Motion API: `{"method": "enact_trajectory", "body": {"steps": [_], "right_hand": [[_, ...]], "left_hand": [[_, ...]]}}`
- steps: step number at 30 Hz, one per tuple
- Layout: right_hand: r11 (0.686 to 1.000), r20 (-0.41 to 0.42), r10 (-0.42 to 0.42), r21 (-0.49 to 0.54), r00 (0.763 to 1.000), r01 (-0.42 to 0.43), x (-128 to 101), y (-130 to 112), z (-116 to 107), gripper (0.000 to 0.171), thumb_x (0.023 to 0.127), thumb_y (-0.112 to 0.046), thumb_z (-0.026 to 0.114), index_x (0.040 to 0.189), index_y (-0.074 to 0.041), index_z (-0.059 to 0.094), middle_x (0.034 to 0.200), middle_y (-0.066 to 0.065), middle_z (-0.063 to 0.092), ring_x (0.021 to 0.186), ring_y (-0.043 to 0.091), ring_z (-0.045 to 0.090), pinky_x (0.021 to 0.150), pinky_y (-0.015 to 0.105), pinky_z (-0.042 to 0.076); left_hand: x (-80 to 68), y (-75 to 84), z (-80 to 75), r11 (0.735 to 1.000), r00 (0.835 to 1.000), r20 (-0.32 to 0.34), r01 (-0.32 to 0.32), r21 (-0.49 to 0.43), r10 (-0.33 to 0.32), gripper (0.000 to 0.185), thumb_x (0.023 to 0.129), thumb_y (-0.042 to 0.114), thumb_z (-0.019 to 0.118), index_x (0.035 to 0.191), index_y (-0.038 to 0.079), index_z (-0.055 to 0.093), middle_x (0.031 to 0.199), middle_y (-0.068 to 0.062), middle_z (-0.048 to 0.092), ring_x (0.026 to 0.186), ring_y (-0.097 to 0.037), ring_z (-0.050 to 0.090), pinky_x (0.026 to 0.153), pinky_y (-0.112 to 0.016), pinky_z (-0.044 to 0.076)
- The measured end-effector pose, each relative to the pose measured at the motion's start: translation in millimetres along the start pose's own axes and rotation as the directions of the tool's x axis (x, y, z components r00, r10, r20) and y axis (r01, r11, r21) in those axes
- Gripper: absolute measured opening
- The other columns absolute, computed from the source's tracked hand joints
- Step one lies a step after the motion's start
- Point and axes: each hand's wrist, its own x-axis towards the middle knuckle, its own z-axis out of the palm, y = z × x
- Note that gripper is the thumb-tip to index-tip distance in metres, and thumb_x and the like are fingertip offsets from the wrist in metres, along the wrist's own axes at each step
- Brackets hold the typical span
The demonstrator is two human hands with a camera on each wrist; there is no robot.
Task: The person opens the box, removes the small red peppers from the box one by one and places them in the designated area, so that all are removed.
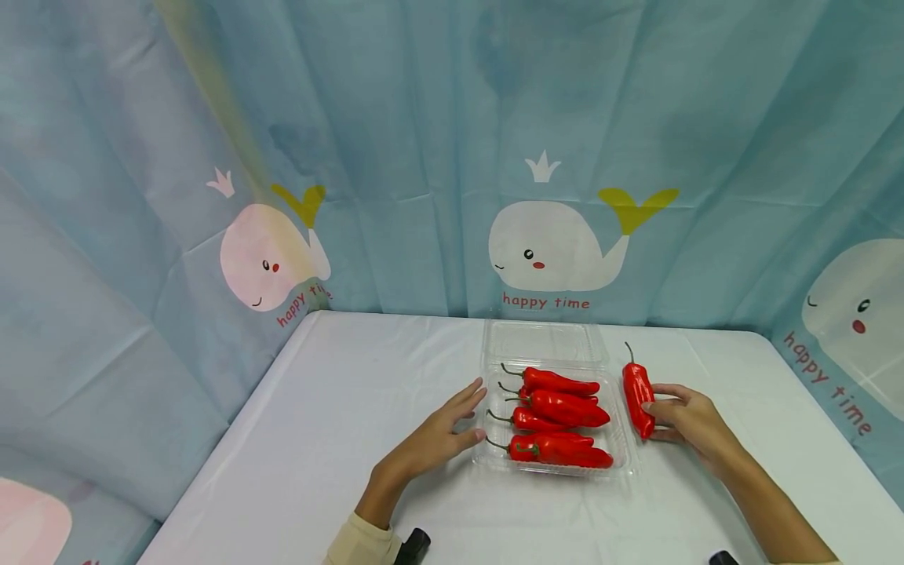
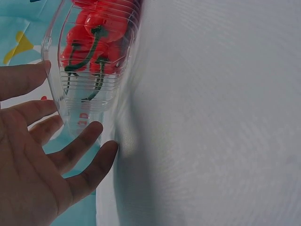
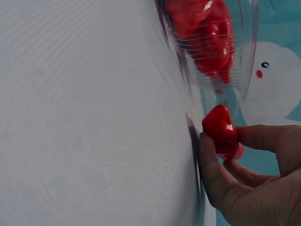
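A clear plastic box [image 1: 621, 463] stands on the table with several red peppers [image 1: 565, 408] lying in it, their green stems toward the left. My left hand [image 1: 439, 435] is spread at the box's left side; in the left wrist view its thumb and fingers [image 2: 89, 141] are by the rim, not curled round it. To the right of the box my right hand [image 1: 688, 420] pinches a single red pepper [image 1: 637, 396] between thumb and fingers. That pepper points its stem to the back, low over or on the cloth; which of the two I cannot tell.
The box's clear lid [image 1: 540, 341] lies folded open toward the back. White cloth covers the table [image 1: 353, 377]. Behind and at both sides hangs a blue curtain [image 1: 424, 157] printed with whales, close to the table's back edge.
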Motion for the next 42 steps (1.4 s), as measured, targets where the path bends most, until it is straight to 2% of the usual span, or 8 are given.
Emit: {"method": "enact_trajectory", "body": {"steps": [6,11,24,31,38,42], "right_hand": [[0.999,-0.013,0.001,-0.038,1.000,-0.002,1.1,-1.4,0.1,0.076,0.106,-0.027,0.066,0.158,0.015,0.029,0.148,0.040,0.046,0.097,0.014,0.071,0.083,0.039,0.065],[0.998,-0.017,-0.001,-0.057,1.000,0.000,2.0,-3.4,-0.6,0.073,0.106,-0.027,0.065,0.155,0.017,0.032,0.151,0.040,0.042,0.099,0.015,0.069,0.083,0.038,0.065],[0.991,-0.027,-0.004,-0.132,1.000,0.001,3.6,-5.6,-2.0,0.072,0.108,-0.030,0.062,0.153,0.019,0.035,0.150,0.040,0.042,0.103,0.022,0.069,0.081,0.036,0.065],[0.986,-0.058,-0.012,-0.166,0.998,0.002,2.0,-4.3,-3.1,0.071,0.107,-0.030,0.063,0.152,0.018,0.037,0.148,0.042,0.045,0.110,0.032,0.068,0.080,0.035,0.065],[0.982,-0.083,-0.016,-0.186,0.996,0.000,-0.9,-3.0,-6.9,0.071,0.106,-0.032,0.063,0.155,0.012,0.038,0.145,0.040,0.050,0.101,0.021,0.071,0.080,0.034,0.065],[0.977,-0.103,-0.016,-0.213,0.994,-0.006,-1.6,-3.0,-9.1,0.070,0.106,-0.034,0.062,0.155,0.010,0.039,0.145,0.039,0.051,0.102,0.022,0.070,0.079,0.030,0.065]], "left_hand": [[0.4,-1.3,0.8,1.000,1.000,-0.004,-0.001,0.002,0.001,0.069,0.108,0.023,0.061,0.167,0.006,0.029,0.179,-0.006,0.016,0.145,-0.038,0.051,0.118,-0.061,0.042],[0.5,-1.8,1.2,1.000,1.000,-0.006,0.000,0.006,0.000,0.069,0.108,0.023,0.061,0.167,0.006,0.029,0.179,-0.006,0.016,0.145,-0.038,0.051,0.117,-0.061,0.042],[-1.3,0.5,0.6,1.000,1.000,-0.005,-0.018,0.015,0.018,0.067,0.109,0.023,0.059,0.167,0.005,0.029,0.179,-0.006,0.015,0.145,-0.037,0.052,0.115,-0.060,0.045],[-1.0,0.4,1.0,1.000,1.000,-0.006,-0.012,0.018,0.012,0.068,0.109,0.023,0.060,0.167,0.005,0.029,0.179,-0.006,0.015,0.145,-0.037,0.052,0.115,-0.060,0.045],[-0.9,0.1,1.0,1.000,1.000,-0.007,-0.011,0.020,0.011,0.068,0.109,0.024,0.059,0.167,0.006,0.030,0.179,-0.005,0.015,0.145,-0.036,0.052,0.115,-0.060,0.044],[-0.8,0.3,0.9,1.000,1.000,-0.007,-0.011,0.023,0.011,0.068,0.109,0.024,0.060,0.167,0.006,0.030,0.179,-0.006,0.015,0.144,-0.036,0.052,0.116,-0.060,0.044]]}}
